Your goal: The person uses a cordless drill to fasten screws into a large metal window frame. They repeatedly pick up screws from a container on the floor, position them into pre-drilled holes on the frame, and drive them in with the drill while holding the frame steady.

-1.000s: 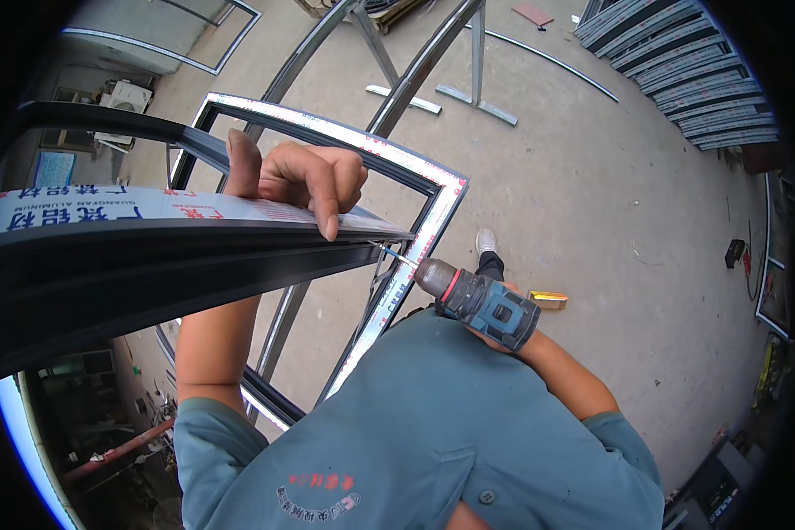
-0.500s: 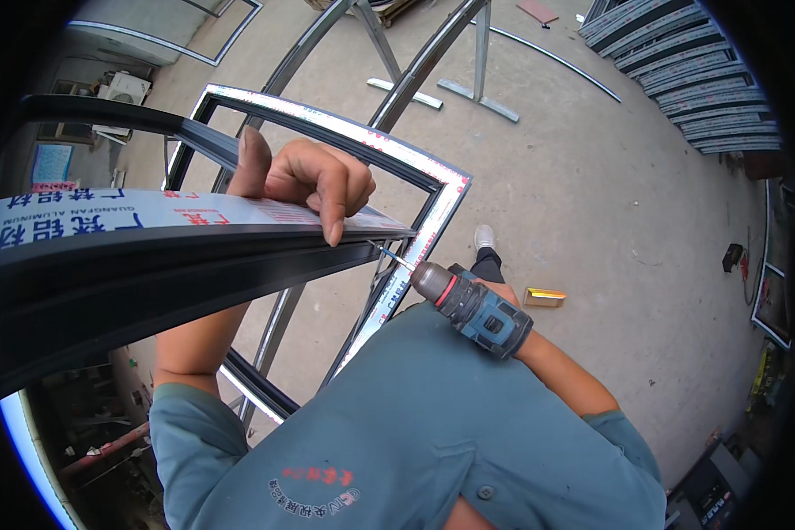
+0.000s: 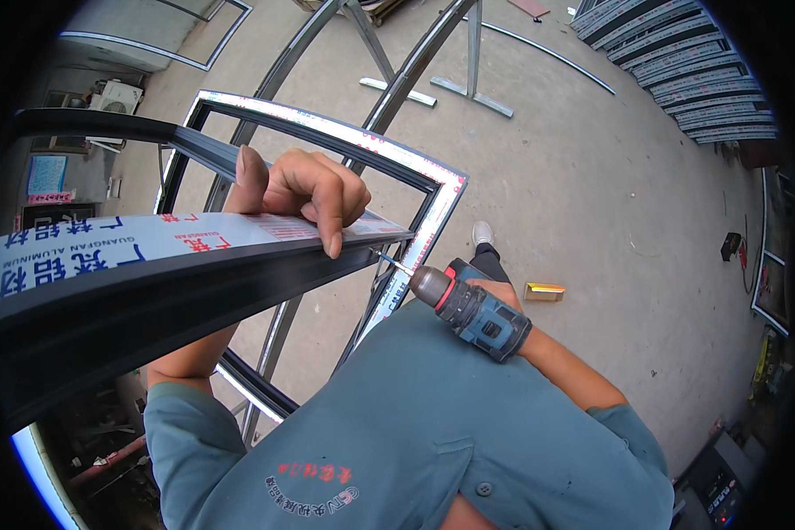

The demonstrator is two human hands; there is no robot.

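My left hand (image 3: 305,190) is closed over the upper edge of a black aluminum window frame (image 3: 203,291), its index finger pointing down along the face. White protective film with printing covers the frame's top side. The frame stands tilted up, and its near end reaches the left rim of the view. My right hand (image 3: 502,291), partly hidden behind the tool, grips a blue-and-black cordless drill (image 3: 481,318) in front of my shirt. The thin drill bit (image 3: 394,261) points left, its tip against the black face close to the frame's right corner. Whether it has entered the metal cannot be made out.
Another film-covered frame (image 3: 446,190) lies below, across metal sawhorse rails (image 3: 406,79). On the concrete floor sits a small yellow-orange box (image 3: 544,291). Stacked wrapped profiles (image 3: 680,71) fill the far right, and a dark machine (image 3: 715,481) stands at lower right.
The held frame has tilted slightly and its left part sits lower, showing more of its black face. My left hand shifted down a little with it. The drill has barely moved.
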